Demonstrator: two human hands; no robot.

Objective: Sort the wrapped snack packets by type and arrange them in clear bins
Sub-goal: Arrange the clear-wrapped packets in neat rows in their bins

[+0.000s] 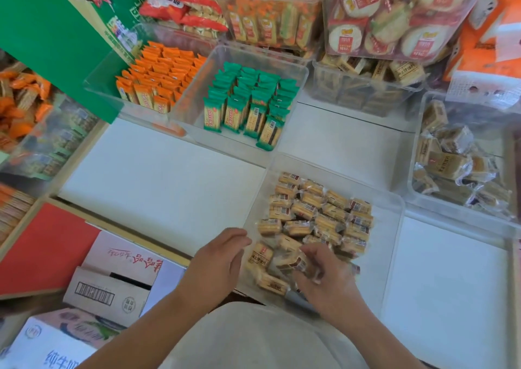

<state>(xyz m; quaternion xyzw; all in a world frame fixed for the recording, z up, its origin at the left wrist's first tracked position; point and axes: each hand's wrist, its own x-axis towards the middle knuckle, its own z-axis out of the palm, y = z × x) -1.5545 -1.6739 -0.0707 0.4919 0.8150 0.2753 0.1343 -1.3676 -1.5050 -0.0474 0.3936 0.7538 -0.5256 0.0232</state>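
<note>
White shelf (pixel 169 177), bears every bin; back bins (pixel 327 30), stacked 2 high, full of round and bar snacks; boxes (pixel 112 284), lower left, likely the supply; right bin (pixel 414 177), tan packs heaped loose, unsorted by the look; near bin (pixel 386 227), at the shelf's front edge, within easy reach for filling; orange bin (pixel 98 86) and green bin (pixel 304 71), just beside each other, packs stood on end in tight rows, 1 type each, probably to save space and show the labels; left hand (pixel 217 261), fingers relaxed and empty, at the near bin's left wall, probably to steady it, contact uncertain; right hand (pixel 329 278), blurred, inside the near bin, fingers curled round a few tan packets (pixel 310 213) at its front, apparently gripping them to set them in line; the rest lie flat in rough rows across the bin's middle, front rows not yet tidy.
</note>
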